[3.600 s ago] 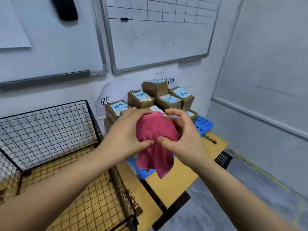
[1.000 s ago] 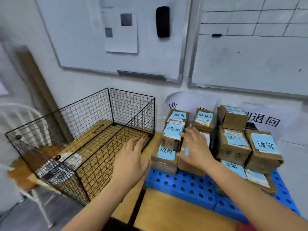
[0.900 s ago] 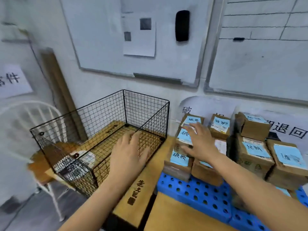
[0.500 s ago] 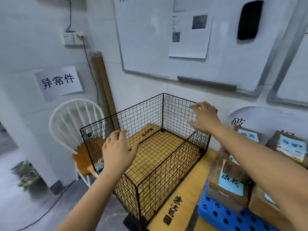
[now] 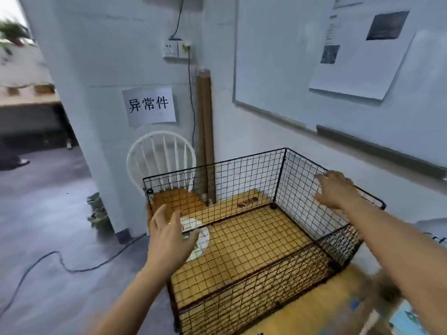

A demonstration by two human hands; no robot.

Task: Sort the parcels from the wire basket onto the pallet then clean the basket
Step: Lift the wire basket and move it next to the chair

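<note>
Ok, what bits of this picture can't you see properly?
Head view, printed white paper sheet: writing too blurred to read.
Head view, round white thing: partly behind the left hand and black wire basket mesh.
Head view, blue blurry shape: cut off by the bottom-right edge.

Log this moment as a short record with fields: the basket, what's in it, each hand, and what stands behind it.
basket: wire basket, black mesh, open at the top, standing on a wooden board
contents: no parcels visible inside
left: left hand open, fingers spread, at the basket's near-left wall; contact unclear
right: right hand open, at the top of the far-right wall; contact unclear
behind: white chair by the wall, paper sign above it
</note>
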